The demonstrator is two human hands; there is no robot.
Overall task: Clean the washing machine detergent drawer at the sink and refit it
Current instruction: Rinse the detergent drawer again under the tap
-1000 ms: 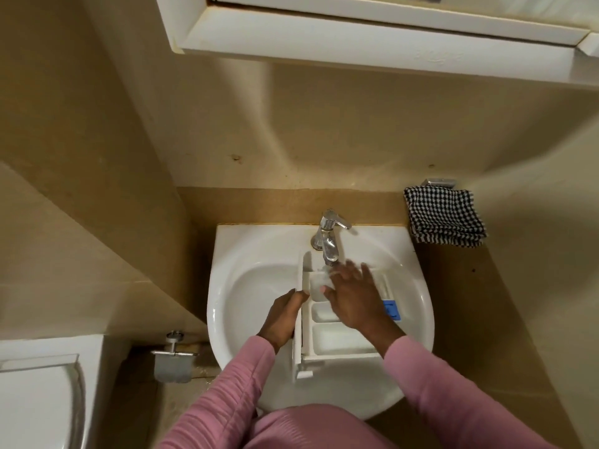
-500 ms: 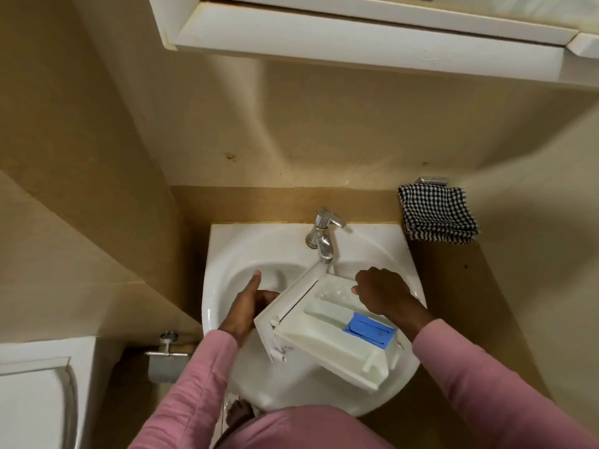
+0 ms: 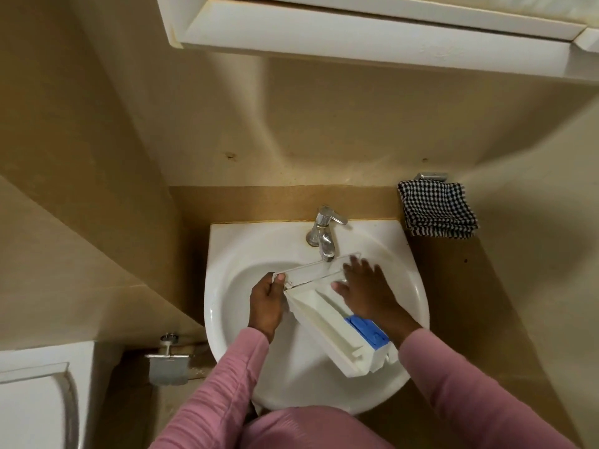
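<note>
A drawer (image 3: pixel 319 307) tilts over the sink (image 3: pixel 227 254) beneath the tap (image 3: pixel 325 236), the left hand (image 3: pixel 266 298) curled tight round its front corner, the right hand (image 3: pixel 364 294) inside it, fingers spread apart. Held by one corner and likely wet, it could slip and strike the sink, or shed its blue insert (image 3: pixel 366 328).
</note>
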